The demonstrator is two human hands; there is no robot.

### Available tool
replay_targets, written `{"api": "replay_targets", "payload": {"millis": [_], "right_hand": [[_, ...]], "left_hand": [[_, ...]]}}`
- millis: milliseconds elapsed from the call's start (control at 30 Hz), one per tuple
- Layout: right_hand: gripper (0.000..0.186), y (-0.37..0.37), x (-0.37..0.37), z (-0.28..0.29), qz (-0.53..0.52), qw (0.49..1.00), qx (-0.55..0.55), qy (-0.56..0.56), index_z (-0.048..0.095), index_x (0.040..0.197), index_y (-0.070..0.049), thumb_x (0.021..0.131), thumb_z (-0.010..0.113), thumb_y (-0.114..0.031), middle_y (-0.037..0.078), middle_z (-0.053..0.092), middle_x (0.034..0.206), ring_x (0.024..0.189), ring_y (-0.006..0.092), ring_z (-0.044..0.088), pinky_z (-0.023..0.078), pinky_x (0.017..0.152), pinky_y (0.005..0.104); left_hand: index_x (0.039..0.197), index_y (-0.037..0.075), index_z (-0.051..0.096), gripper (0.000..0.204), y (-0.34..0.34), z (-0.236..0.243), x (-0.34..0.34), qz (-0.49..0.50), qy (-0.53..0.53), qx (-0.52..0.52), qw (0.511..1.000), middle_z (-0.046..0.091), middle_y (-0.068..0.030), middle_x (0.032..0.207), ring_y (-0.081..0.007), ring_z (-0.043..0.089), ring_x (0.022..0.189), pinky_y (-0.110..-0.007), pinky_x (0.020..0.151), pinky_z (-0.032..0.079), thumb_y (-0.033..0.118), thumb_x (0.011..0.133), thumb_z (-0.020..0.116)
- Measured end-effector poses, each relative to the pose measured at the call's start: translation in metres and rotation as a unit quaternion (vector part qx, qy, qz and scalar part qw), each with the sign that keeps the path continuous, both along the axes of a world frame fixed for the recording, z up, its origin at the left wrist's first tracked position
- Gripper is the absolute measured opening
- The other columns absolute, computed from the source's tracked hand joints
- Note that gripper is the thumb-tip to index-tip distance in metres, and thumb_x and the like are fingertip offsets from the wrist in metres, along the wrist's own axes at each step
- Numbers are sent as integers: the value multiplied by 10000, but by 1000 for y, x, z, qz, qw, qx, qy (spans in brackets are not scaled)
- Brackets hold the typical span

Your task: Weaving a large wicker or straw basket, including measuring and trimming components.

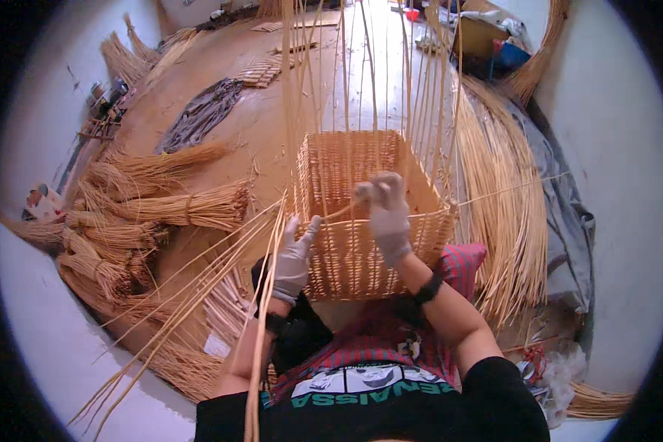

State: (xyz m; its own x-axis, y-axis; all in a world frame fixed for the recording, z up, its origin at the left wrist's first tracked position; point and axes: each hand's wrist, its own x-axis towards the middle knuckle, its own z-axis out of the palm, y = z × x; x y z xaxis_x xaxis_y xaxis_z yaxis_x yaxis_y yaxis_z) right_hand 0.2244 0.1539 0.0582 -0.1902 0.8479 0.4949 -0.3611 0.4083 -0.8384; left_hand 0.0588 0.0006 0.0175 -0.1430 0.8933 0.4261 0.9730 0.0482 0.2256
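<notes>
Tan basket (350,258) beneath right grip (387,206), closed around a strand (339,213); basket's near-left corner against left grip (295,258), hold unclear.

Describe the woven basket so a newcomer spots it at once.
From the black shirt at the bottom edge, look up to the gloved left hand and right hand. Both are at the near side of the basket, an open, straw-coloured box with tall stalks rising from its sides. Unlike the bundles on the floor, it has woven walls.
</notes>
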Motion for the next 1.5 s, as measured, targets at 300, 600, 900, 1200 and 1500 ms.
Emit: {"api": "replay_targets", "payload": {"millis": [300, 600, 900, 1200, 1500], "right_hand": [[561, 18, -64, 70, -136, 939, 207, -241, 276, 1522, -20, 993, 459, 21, 143, 686, 1038, 900, 271, 689, 553, 848, 364], [136, -25, 34, -31, -3, 985, -175, -5, 425, 1209, -84, 1074, 419, -102, 52, 579, 840, 852, 194, 673, 605, 817, 419], [149, -18, 62, -26, -50, 981, -185, -21, 476, 1087, -83, 995, 525, 23, 112, 689, 969, 852, 173, 676, 543, 759, 290], [650, 29, 6, 46, -210, 876, 245, -357, 323, 1492, -111, 926, 605, 41, 134, 584, 1226, 1154, 206, 618, 519, 969, 384], [242, -13, 155, -35, -35, 972, -232, 2, 501, 1251, -94, 1020, 571, -118, 47, 690, 970, 895, 146, 659, 524, 713, 259]], "left_hand": [[1433, 221, 532, 594, 7, -12, -16, -9, -138, 24, 990, 547, -69, 1037, -242, 599, 840, -359, 688, 520, -3, 887, 603], [1404, 245, 546, 554, 23, 17, -17, -40, -80, -46, 995, 579, -129, 962, -326, 655, 815, -421, 663, 538, 15, 901, 522], [1338, 126, 582, 510, 24, 76, 37, 4, -105, 14, 994, 651, -207, 1044, -397, 648, 828, -443, 691, 539, -20, 851, 540], [1056, 78, 651, 395, 95, 30, 64, 40, -519, -209, 828, 670, -91, 730, -209, 682, 543, -365, 544, 533, 456, 1007, 550], [1181, 74, 586, 234, 87, 27, 74, -30, -545, -17, 838, 673, -62, 866, -145, 686, 734, -309, 617, 525, 114, 956, 632]]}}
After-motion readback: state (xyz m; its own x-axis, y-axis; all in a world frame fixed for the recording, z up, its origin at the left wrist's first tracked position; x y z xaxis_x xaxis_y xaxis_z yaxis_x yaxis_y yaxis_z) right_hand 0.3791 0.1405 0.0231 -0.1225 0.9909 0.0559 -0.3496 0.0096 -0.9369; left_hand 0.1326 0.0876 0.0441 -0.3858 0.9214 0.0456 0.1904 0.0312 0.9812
